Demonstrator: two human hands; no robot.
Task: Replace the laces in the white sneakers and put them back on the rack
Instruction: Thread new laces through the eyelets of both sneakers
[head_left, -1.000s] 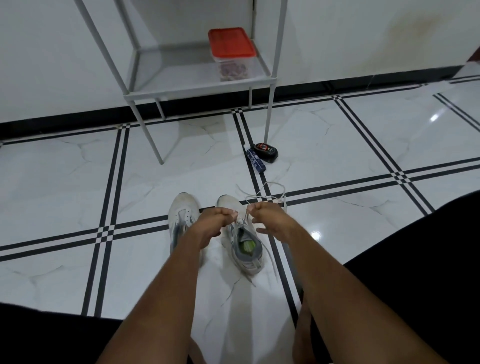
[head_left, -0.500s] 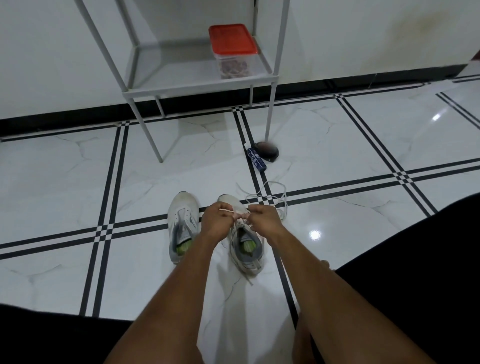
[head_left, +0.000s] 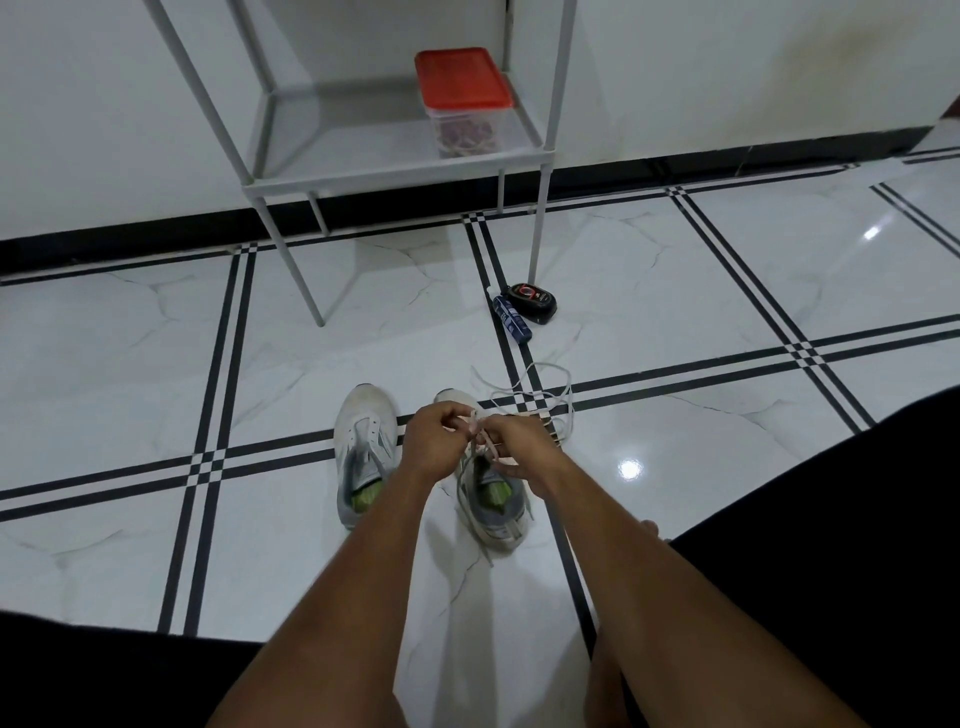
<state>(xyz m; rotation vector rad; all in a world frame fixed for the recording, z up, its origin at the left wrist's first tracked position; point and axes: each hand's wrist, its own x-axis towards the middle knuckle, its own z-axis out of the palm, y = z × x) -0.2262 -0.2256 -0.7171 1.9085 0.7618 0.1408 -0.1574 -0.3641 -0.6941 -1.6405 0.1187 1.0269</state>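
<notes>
— Which step is going on?
— Both hands, left hand (head_left: 435, 442) and right hand (head_left: 521, 451), are pinching the lace (head_left: 481, 432) over the right sneaker (head_left: 492, 506), lacing it (rack (head_left: 384, 169) standing beyond).
— Next?
— Probably threading the following eyelet, needing a steady pinch.

Even, slightly dim indoor light. The glossy white marble-patterned tile floor (head_left: 675, 467) shows two bright ceiling-light reflections at right. Soft shadows fall beneath both forearms. Wide-angle distortion bends lines near the edges; focus is sharp.
</notes>
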